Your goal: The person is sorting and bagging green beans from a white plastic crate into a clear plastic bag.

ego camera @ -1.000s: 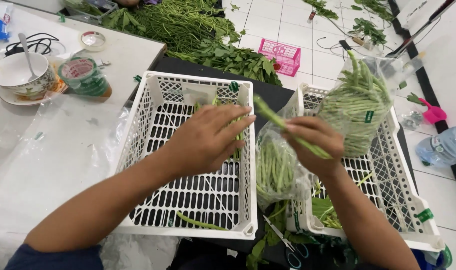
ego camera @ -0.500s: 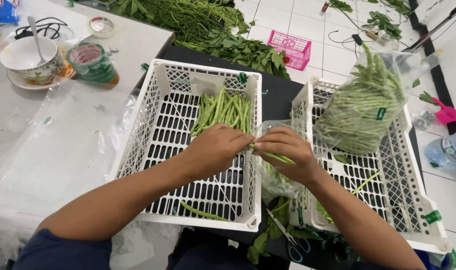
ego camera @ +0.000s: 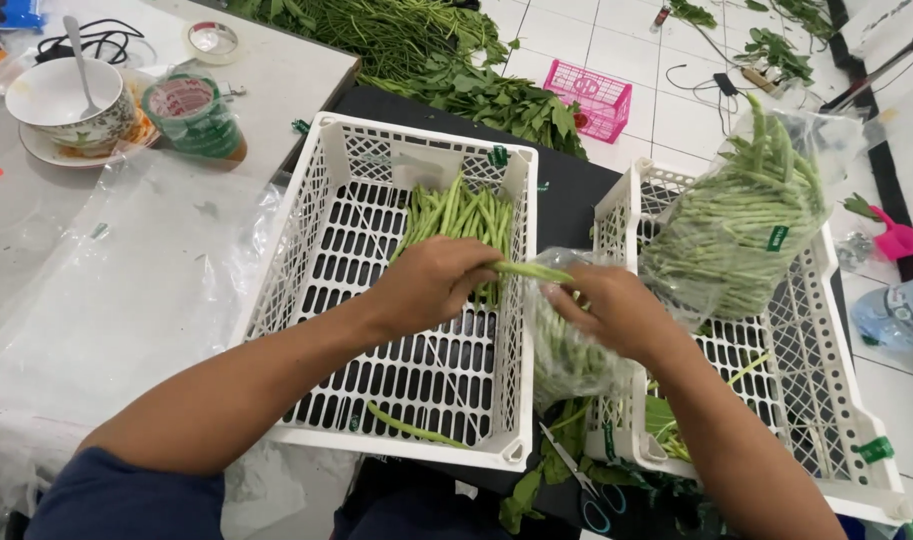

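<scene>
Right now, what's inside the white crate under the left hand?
The white crate holds a bunch of green beans at its far end and one loose bean near the front. The left hand covers the bunch's near ends.

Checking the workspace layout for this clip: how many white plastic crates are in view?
2. One white crate sits under the left hand, holding loose green beans; the other crate is at right, behind the right hand. None seems hidden.
</scene>
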